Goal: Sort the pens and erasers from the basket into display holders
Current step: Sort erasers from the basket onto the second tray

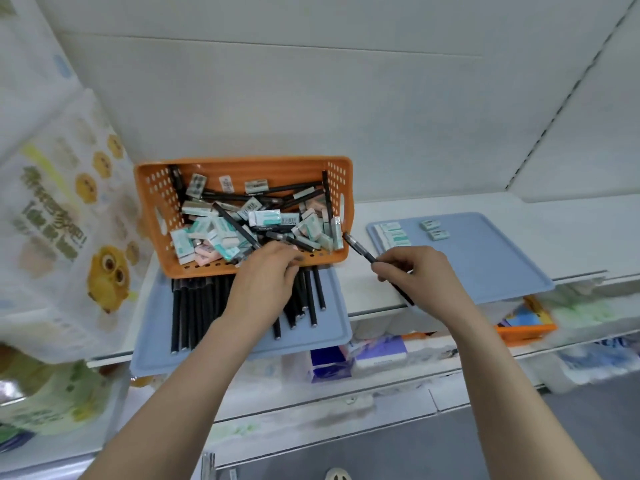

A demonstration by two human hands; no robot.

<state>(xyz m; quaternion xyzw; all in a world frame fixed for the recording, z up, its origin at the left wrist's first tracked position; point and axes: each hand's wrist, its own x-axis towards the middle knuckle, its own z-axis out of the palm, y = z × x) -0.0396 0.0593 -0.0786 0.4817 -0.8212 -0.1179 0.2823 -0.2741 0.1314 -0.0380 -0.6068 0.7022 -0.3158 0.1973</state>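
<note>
Two blue trays are set on a white shelf (367, 292). The left tray (156, 344) is lined with black pens (194, 306) laid side by side, and an orange basket (242, 163) is placed at its far edge. The right tray (485, 265), well apart, carries a few erasers (394, 235) at its far end. The orange basket is heaped with mixed pens and erasers. A printed bag (69, 220) is seen close at the left, and packaged goods are stacked on the lower shelves (377, 351). Both forearms are stretched forward from below. The left hand (266, 282) is laid palm down at the basket's front rim, fingers curled among the pens there; whether anything is gripped cannot be told. The right hand (419, 271), between basket and right tray, is closed on a black pen (360, 249), which is pinched near its middle with one end angled towards the basket's near right corner.
</note>
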